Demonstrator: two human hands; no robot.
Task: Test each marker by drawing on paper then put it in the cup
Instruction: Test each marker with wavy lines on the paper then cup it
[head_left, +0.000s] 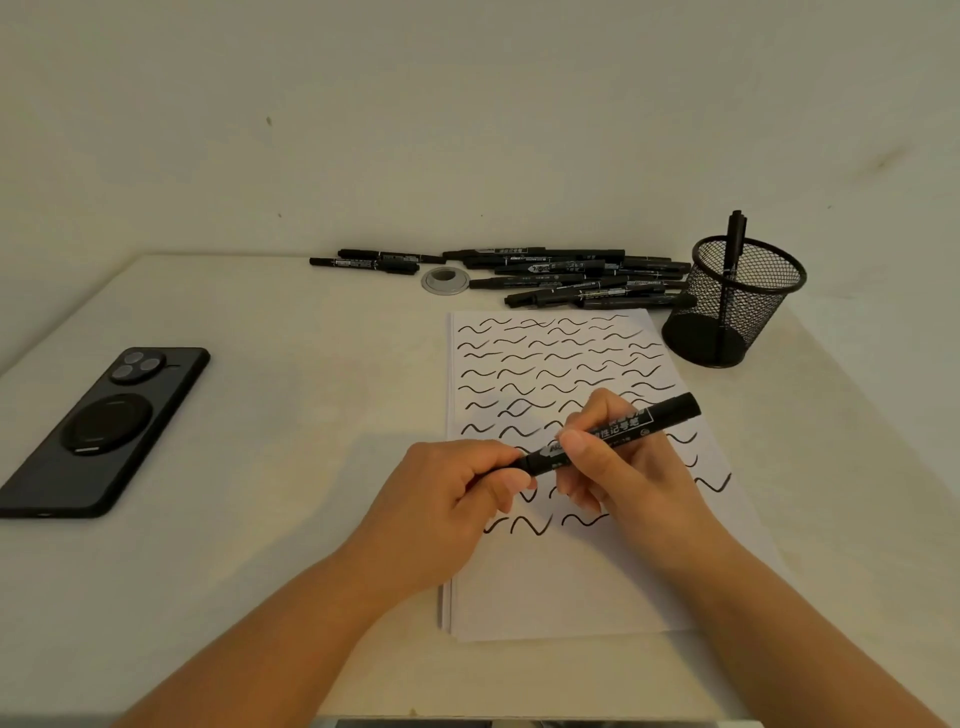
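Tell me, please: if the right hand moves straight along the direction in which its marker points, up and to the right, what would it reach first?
Probably the mesh cup. The marker in the right hand points over the paper roughly that way; depth is unclear, so it may pass just beside it.

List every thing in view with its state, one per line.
Held marker: level over the paper, gripped by both hands.
Left hand: curled round the marker's left end.
Right hand: pinching the barrel.
Paper: flat, covered in squiggles.
Mesh cup: upright, one marker inside.
Marker pile: lying flat.
Phone: face down.
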